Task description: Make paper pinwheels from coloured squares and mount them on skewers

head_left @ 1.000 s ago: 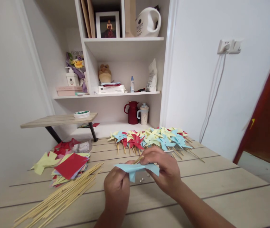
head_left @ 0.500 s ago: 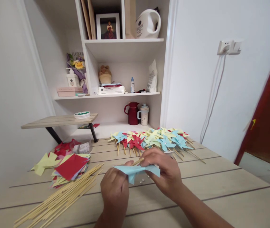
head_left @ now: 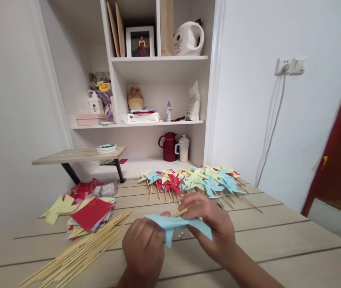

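Observation:
A light blue paper pinwheel [head_left: 170, 223] is held up above the table between my two hands. My left hand [head_left: 144, 245] is closed on its left side, fingers curled in. On the other side my right hand [head_left: 212, 228] grips it, with the thumb under a blade and the fingers above. The blunt end of a wooden stick [head_left: 181, 213] shows behind the paper at my right fingertips; the rest of it is hidden. Small white beads [head_left: 181, 234] lie on the table below the pinwheel.
Finished pinwheels [head_left: 192, 182] lie heaped at the back. To the left are bamboo sticks [head_left: 80, 252], stacked paper squares [head_left: 92, 214], a yellow cut paper [head_left: 58, 208] and a clear box [head_left: 106, 188]. A small raised shelf [head_left: 77, 155] stands behind them.
The view has tilted up slightly. Both hands still hold the blue pinwheel, which has turned a little, its right blade now slanting lower.

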`<state>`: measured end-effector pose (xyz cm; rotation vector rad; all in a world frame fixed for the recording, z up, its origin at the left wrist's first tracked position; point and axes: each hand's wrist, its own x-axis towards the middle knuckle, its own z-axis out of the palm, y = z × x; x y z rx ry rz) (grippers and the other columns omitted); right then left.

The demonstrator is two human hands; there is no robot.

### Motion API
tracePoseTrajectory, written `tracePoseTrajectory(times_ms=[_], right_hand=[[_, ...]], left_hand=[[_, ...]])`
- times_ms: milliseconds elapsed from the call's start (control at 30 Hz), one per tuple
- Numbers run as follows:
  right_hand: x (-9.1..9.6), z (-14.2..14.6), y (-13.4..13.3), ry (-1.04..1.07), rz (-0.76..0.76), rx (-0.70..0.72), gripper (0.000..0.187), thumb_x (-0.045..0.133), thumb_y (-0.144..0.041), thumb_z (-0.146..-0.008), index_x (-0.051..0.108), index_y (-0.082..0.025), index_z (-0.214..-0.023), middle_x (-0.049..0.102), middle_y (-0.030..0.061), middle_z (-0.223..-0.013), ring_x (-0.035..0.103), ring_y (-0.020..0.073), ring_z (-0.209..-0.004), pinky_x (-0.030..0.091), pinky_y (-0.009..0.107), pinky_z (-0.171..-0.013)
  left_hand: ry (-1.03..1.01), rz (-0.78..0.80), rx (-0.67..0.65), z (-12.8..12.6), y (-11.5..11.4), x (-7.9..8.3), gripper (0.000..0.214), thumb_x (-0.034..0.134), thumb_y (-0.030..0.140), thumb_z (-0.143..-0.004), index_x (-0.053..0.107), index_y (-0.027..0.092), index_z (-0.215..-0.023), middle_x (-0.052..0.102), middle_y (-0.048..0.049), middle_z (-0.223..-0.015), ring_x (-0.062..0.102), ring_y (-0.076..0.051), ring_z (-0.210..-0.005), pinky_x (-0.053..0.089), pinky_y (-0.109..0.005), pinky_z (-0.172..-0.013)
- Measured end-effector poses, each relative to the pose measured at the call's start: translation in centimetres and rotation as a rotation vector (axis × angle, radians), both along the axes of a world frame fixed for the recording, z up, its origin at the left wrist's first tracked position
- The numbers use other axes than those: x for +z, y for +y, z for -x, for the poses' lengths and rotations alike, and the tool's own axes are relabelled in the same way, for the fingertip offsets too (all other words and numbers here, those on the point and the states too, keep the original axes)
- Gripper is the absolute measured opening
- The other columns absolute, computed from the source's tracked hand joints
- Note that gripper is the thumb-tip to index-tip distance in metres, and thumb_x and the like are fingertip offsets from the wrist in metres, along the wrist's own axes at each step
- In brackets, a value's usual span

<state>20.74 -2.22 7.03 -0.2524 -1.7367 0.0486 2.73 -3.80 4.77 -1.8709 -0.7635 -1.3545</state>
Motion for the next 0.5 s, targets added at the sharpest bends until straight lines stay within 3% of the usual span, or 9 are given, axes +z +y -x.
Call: tracePoseTrajectory(times_ms=[233,367,500], right_hand=[[0.14,0.40,-0.14,0.089,-0.031,0.093,0.027,0.065,-0.012,-0.087,0.061,-0.024,-0.111,0.070,0.0048,-0.087,0.068,0.0197,-0.078,0.058,0.049,-0.086],[0.45,0.22,-0.39,0.029,-0.087,0.012,0.029,0.063,-0.012,-0.088,0.063,-0.022,-0.116,0.071,0.0042,-0.083,0.068,0.0193,-0.075,0.055,0.051,-0.092],[0.74,-0.07,-0.72,-0.041,-0.158,-0.062,0.029,0.059,-0.008,-0.088,0.065,-0.021,-0.112,0.073,0.0040,-0.080,0.069,0.0200,-0.079,0.053,0.049,-0.094]], left_hand=[[-0.010,-0.016,-0.030,0.22,-0.60,0.21,0.022,0.049,0.012,-0.094,0.069,0.019,-0.096,0.076,-0.0050,-0.080,0.068,-0.015,-0.071,0.049,-0.028,-0.063],[0.017,-0.043,-0.008,0.48,-0.74,0.19,0.020,0.052,0.014,-0.095,0.068,0.016,-0.108,0.076,-0.0059,-0.086,0.068,-0.016,-0.075,0.048,-0.031,-0.069],[0.031,-0.065,0.004,0.57,-0.95,0.57,0.021,0.048,0.015,-0.098,0.068,0.013,-0.105,0.077,-0.0058,-0.088,0.066,-0.015,-0.075,0.045,-0.033,-0.075]])
